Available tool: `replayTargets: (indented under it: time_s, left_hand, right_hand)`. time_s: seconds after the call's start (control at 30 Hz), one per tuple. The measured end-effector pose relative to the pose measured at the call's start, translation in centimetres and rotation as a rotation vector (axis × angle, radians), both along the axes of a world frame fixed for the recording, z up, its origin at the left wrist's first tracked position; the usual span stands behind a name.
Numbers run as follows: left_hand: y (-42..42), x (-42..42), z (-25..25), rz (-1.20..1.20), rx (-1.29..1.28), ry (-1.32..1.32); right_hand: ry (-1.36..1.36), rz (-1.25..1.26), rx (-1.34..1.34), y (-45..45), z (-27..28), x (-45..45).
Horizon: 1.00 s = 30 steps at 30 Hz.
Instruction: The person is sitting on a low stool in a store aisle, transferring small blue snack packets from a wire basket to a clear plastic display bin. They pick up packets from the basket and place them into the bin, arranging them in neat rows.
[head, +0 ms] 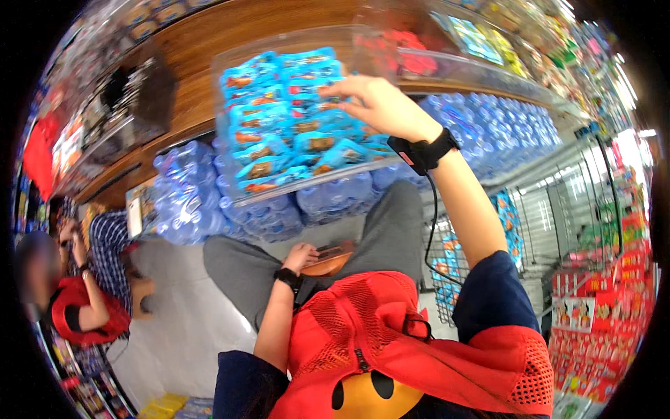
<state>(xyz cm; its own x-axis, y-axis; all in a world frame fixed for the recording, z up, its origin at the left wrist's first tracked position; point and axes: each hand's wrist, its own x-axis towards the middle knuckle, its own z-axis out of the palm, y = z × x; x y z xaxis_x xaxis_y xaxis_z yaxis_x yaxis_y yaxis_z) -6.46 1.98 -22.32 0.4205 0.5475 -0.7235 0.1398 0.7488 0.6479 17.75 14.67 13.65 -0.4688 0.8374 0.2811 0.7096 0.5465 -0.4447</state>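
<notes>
My right hand (374, 107) reaches over the right side of a clear plastic bin (314, 184). Its thumb and fingers are apart, and nothing shows between them. Rows of bright blue snack packets (261, 112) fill the bin, with the fingertips over or against those at its right side. Low between my knees, my left hand (302, 256) lies at the edge of an orange-brown stool seat (327, 264); whether it grips the seat cannot be told.
Shrink-wrapped water bottles (183, 194) stand under the wooden shelf (193, 68). At my right is a black wire basket (445, 267) with blue packets. Red packages (602, 309) hang farther right. A person in a red vest (89, 311) sits at the left.
</notes>
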Motion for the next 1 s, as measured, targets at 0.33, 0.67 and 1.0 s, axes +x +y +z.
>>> replayTargets:
  time_s: [0.33,0.67,1.0]
  left_hand:
    - [0.2,1.3,2.1,0.004,0.052,0.013]
    - [0.2,0.1,-0.1,0.037,-0.05,0.025]
    - [0.1,1.1,2.1,0.054,-0.043,0.11]
  right_hand:
    - [0.75,-0.894,0.257,-18.5,-2.9,21.7]
    - [0.355,-1.899,-0.43,-42.1,-32.9,37.1]
    - [0.258,-1.929,-1.033,-44.3,-34.6,32.8]
